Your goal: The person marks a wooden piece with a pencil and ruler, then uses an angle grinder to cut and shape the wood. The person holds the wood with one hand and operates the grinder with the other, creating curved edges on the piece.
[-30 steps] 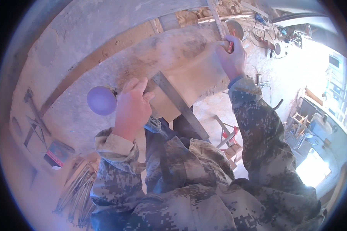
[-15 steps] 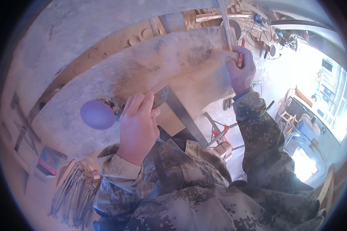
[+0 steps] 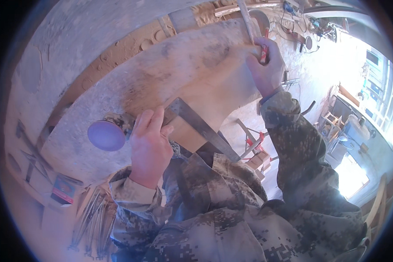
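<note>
A large wooden panel (image 3: 205, 65), dusty and partly browned, lies in front of me. My left hand (image 3: 150, 146) is closed at its near edge, fingers curled over the short arm of a metal try square (image 3: 205, 129). The square's long blade slants down to the right, towards my jacket. At the panel's far right corner my right hand (image 3: 268, 70) is closed round a red pencil (image 3: 265, 46), which stands roughly upright. The thumb and fingers of that hand also meet the lower end of a narrow pale strip (image 3: 247, 24); whether they grip it is unclear.
A round purple disc (image 3: 106, 135) on a tool sits left of my left hand. Lower left are a small box (image 3: 64, 190) and a bundle of metal rods (image 3: 94, 222). Sawdust (image 3: 118, 56) lies beyond the panel. Cords and power tools (image 3: 299, 35) lie far right.
The whole view has shifted a little. My right hand, with the pencil, sits slightly further left and up in the picture; the left hand keeps its hold on the square.
</note>
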`<state>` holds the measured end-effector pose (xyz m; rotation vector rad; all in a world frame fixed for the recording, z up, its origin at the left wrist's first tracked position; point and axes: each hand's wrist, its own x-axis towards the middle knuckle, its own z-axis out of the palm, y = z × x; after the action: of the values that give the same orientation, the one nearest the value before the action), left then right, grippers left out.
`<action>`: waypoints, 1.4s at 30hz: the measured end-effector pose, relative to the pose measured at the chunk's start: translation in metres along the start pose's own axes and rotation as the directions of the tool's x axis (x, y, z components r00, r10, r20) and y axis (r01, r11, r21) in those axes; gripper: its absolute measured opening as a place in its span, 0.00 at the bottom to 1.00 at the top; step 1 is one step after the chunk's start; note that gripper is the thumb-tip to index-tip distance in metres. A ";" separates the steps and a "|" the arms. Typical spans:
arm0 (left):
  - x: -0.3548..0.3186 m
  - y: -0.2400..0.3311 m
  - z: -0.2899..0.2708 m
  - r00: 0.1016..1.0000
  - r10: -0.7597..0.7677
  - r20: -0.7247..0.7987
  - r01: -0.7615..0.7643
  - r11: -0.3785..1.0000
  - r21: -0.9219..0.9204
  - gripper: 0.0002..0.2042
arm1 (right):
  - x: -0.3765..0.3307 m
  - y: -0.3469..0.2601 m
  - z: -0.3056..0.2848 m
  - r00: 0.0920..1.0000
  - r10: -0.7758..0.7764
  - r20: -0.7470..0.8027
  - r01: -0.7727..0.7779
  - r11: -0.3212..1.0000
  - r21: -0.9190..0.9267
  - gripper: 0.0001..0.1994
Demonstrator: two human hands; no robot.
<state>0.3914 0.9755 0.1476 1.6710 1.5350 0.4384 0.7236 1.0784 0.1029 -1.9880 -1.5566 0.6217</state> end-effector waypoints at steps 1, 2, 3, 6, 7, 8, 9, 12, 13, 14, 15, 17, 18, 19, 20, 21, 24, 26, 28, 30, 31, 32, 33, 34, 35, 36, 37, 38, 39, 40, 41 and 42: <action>-0.003 0.001 0.002 1.000 -0.004 -0.007 0.004 1.000 -0.001 0.23 | 0.000 0.001 -0.001 1.000 -0.007 0.000 0.007 1.000 -0.008 0.27; -0.005 0.001 0.004 1.000 -0.002 -0.016 0.002 1.000 0.003 0.22 | 0.001 0.003 -0.001 1.000 -0.014 0.000 0.014 1.000 -0.016 0.27; -0.006 0.001 0.007 1.000 0.000 -0.024 0.000 1.000 0.007 0.22 | 0.002 0.004 -0.001 1.000 -0.021 0.001 0.021 1.000 -0.023 0.28; -0.009 0.003 0.012 0.999 -0.011 -0.031 0.011 1.000 0.014 0.21 | 0.004 -0.005 -0.004 0.999 0.044 0.020 -0.042 0.995 -0.091 0.24; -0.010 0.004 0.014 0.999 -0.016 -0.034 0.016 1.000 0.015 0.21 | 0.005 0.001 -0.003 1.000 -0.002 -0.008 0.002 0.997 -0.084 0.25; -0.011 0.006 0.016 0.999 -0.008 -0.043 0.010 0.999 0.042 0.21 | 0.009 0.009 0.000 0.998 -0.053 -0.038 0.050 0.996 -0.073 0.27; -0.012 0.008 0.018 0.999 0.000 -0.051 0.003 0.998 0.068 0.20 | 0.008 0.014 0.002 0.992 -0.102 -0.068 0.098 0.993 -0.065 0.29; -0.012 0.011 0.023 0.998 -0.023 -0.057 0.030 0.992 0.124 0.21 | 0.010 -0.003 0.000 1.000 0.022 0.007 -0.022 1.000 0.016 0.20; -0.011 0.013 0.024 0.999 -0.028 -0.045 0.034 0.990 0.135 0.22 | 0.008 0.000 0.002 0.999 -0.001 -0.044 0.002 0.999 0.032 0.21; -0.009 0.015 0.025 0.999 -0.025 -0.046 0.032 0.989 0.148 0.22 | 0.009 0.005 0.007 0.995 -0.027 -0.097 0.032 0.998 0.045 0.22; -0.008 0.017 0.026 0.999 -0.021 -0.047 0.029 0.987 0.160 0.22 | 0.007 0.010 0.007 0.987 -0.052 -0.150 0.061 0.997 0.055 0.24; -0.008 0.015 0.028 0.998 -0.033 -0.053 0.042 0.983 0.180 0.22 | 0.010 0.001 -0.007 0.994 -0.095 -0.052 0.100 0.987 0.123 0.21; -0.005 0.014 0.029 0.998 -0.035 -0.046 0.042 0.983 0.178 0.22 | 0.012 -0.002 -0.019 0.993 -0.116 -0.011 0.116 0.982 0.149 0.21; -0.003 0.013 0.031 0.998 -0.039 -0.042 0.046 0.983 0.179 0.22 | 0.007 -0.004 -0.030 0.994 -0.111 -0.015 0.112 0.980 0.163 0.18; -0.004 0.008 0.033 0.997 -0.031 -0.064 0.044 0.977 0.206 0.22 | -0.002 -0.009 -0.038 0.993 -0.114 -0.010 0.114 0.977 0.183 0.17; -0.005 0.001 0.036 0.996 -0.020 -0.084 0.039 0.972 0.232 0.22 | -0.011 -0.011 -0.045 0.993 -0.117 -0.007 0.116 0.973 0.200 0.18; -0.004 0.012 0.030 0.996 -0.080 -0.041 0.087 0.970 0.226 0.23 | -0.057 0.010 -0.048 0.990 -0.100 -0.096 0.115 0.979 0.170 0.26; -0.004 0.015 0.029 0.994 -0.110 -0.014 0.111 0.971 0.212 0.24 | -0.097 0.027 -0.048 0.971 -0.153 -0.185 0.202 0.939 0.279 0.21; -0.005 0.015 0.026 0.993 -0.111 -0.027 0.114 0.966 0.232 0.24 | -0.135 0.026 -0.063 0.982 -0.111 -0.152 0.163 0.905 0.393 0.16; -0.006 0.007 0.027 0.997 -0.053 -0.061 0.066 0.970 0.234 0.23 | -0.171 0.016 -0.087 0.994 0.034 0.103 -0.079 0.877 0.473 0.14; -0.007 0.002 0.027 0.996 -0.024 -0.082 0.043 0.971 0.237 0.23 | -0.183 0.013 -0.096 0.956 0.101 0.277 -0.228 0.847 0.479 0.14; -0.006 0.002 0.026 0.998 -0.018 -0.067 0.035 0.966 0.256 0.23 | -0.192 0.013 -0.095 0.963 0.027 0.269 -0.172 0.829 0.532 0.14; -0.005 0.003 0.026 0.998 -0.016 -0.055 0.030 0.961 0.274 0.23 | -0.201 0.015 -0.089 0.965 -0.049 0.259 -0.116 0.805 0.582 0.15; -0.004 0.004 0.026 0.999 -0.013 -0.047 0.026 0.956 0.292 0.23 | -0.202 0.009 -0.085 0.961 -0.128 0.244 -0.057 0.774 0.630 0.15; -0.003 0.003 0.026 0.999 -0.023 -0.049 0.036 0.958 0.285 0.23 | -0.202 0.002 -0.081 0.959 -0.149 0.243 -0.039 0.776 0.629 0.16; -0.003 0.002 0.027 0.998 -0.033 -0.051 0.046 0.959 0.278 0.24 | -0.201 -0.006 -0.077 0.955 -0.169 0.242 -0.021 0.779 0.627 0.17; -0.004 -0.001 0.026 0.997 -0.045 -0.059 0.060 0.960 0.273 0.24 | -0.199 -0.015 -0.074 0.951 -0.195 0.242 -0.001 0.778 0.629 0.17; -0.005 -0.007 0.027 0.996 -0.019 -0.084 0.043 0.956 0.290 0.24 | -0.197 -0.020 -0.065 0.937 -0.175 0.302 -0.072 0.750 0.658 0.18; -0.006 -0.011 0.023 0.996 -0.020 -0.085 0.044 0.955 0.294 0.24 | -0.191 -0.025 -0.059 0.928 -0.219 0.302 -0.037 0.753 0.657 0.18; -0.006 -0.013 0.024 0.997 -0.022 -0.076 0.043 0.957 0.286 0.25 | -0.185 -0.027 -0.054 0.918 -0.251 0.307 -0.007 0.763 0.646 0.18; -0.006 -0.014 0.024 0.997 -0.024 -0.067 0.042 0.959 0.279 0.25 | -0.180 -0.030 -0.049 0.907 -0.283 0.312 0.023 0.772 0.635 0.18; -0.006 -0.014 0.022 0.997 -0.026 -0.075 0.045 0.964 0.261 0.25 | -0.175 -0.033 -0.042 0.903 -0.300 0.309 0.045 0.780 0.625 0.18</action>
<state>0.3969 0.9615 0.1249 1.8419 1.7333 0.2870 0.6869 0.9095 0.1616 -1.2570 -1.4776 1.3191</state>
